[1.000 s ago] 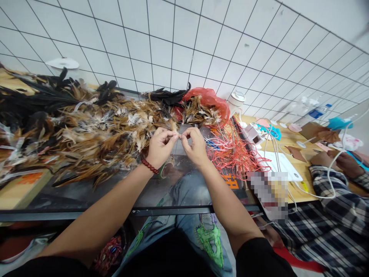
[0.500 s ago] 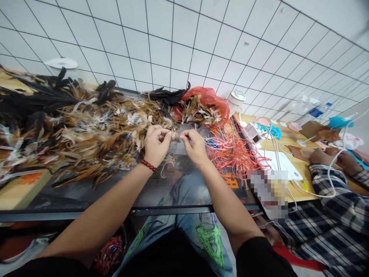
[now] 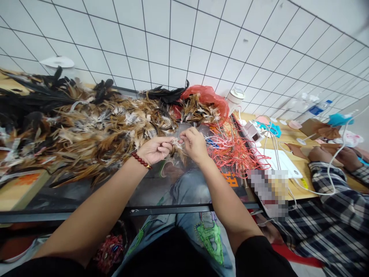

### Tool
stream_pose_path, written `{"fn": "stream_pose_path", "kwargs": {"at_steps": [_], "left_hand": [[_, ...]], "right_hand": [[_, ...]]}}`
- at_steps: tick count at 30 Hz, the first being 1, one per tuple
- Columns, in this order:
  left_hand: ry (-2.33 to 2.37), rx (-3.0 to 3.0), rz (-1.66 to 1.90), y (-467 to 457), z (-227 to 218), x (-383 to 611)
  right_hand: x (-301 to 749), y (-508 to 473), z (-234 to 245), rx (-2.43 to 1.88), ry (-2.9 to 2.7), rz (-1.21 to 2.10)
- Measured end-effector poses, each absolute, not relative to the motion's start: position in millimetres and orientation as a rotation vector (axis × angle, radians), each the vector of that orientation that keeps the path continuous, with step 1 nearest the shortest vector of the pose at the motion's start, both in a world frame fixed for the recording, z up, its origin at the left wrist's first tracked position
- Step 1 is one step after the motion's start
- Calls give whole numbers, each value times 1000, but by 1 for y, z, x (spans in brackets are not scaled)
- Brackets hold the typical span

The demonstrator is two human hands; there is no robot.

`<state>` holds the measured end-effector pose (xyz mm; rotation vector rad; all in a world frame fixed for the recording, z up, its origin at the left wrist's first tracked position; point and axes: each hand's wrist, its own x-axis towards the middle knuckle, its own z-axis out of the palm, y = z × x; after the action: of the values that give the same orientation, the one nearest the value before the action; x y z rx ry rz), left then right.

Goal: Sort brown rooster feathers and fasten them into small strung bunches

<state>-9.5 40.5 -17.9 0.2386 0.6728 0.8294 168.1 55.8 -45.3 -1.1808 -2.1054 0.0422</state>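
My left hand (image 3: 156, 150), with a red bead bracelet (image 3: 141, 160) at the wrist, is turned palm up and pinches a small pale, fluffy feather (image 3: 177, 146). Close on its right, my right hand (image 3: 195, 144) has thumb and forefinger pressed together at the other side of that feather. The fingertips of both hands nearly meet, and the exact grip is too small to make out. Left of and behind my hands spreads a big heap of brown and white feathers (image 3: 98, 134), with long black feathers (image 3: 37, 94) at its far left.
Right of my hands lies a tangle of red cords (image 3: 230, 150). A red plastic bag (image 3: 211, 96) with feathers sits behind, beside a white lidded cup (image 3: 235, 98). White cables cross the wooden table (image 3: 305, 181), where a co-worker's plaid sleeves (image 3: 331, 179) rest.
My left hand has rolled palm up and dropped slightly toward me. The pale feather between the fingertips shows more plainly. My right hand has stayed almost in place.
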Motion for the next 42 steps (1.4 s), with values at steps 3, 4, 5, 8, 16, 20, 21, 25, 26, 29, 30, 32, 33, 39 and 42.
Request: {"fn": "stream_pose_path", "kwargs": {"at_steps": [3, 4, 5, 8, 16, 20, 21, 25, 26, 29, 30, 32, 33, 39, 42], "left_hand": [[649, 146, 801, 41, -17, -12], [642, 127, 809, 41, -17, -12], [633, 113, 822, 42, -17, -12], [634, 99, 848, 42, -16, -12], [696, 115, 821, 40, -12, -8], [697, 157, 837, 40, -15, -7], [701, 179, 842, 40, -17, -6], [769, 413, 881, 39, -24, -1], [818, 499, 912, 38, -25, 2], [1000, 731, 1053, 33, -30, 11], [1044, 774, 1098, 32, -31, 13], [1070, 778, 1158, 32, -31, 14], [1048, 743, 1171, 32, -31, 13], [794, 459, 1160, 42, -26, -2], [758, 432, 1147, 44, -25, -4]], "right_hand": [[169, 55, -44, -1143, -2165, -13], [169, 55, -44, -1134, -2179, -23], [168, 54, -44, -1128, -2190, -31], [168, 54, -45, -1115, -2201, -48], [166, 52, -45, -1128, -2209, -83], [167, 51, -41, -1178, -2152, -65], [167, 51, -41, -1186, -2138, -56], [167, 52, -40, -1190, -2095, -3], [167, 52, -39, -1189, -2079, 14], [166, 50, -37, -1160, -2051, 47], [165, 48, -37, -1131, -2058, 49], [163, 45, -35, -1045, -2105, 54], [162, 44, -34, -1004, -2135, 58], [162, 43, -33, -1059, -2194, 56], [163, 45, -33, -1163, -2138, 36]]}}
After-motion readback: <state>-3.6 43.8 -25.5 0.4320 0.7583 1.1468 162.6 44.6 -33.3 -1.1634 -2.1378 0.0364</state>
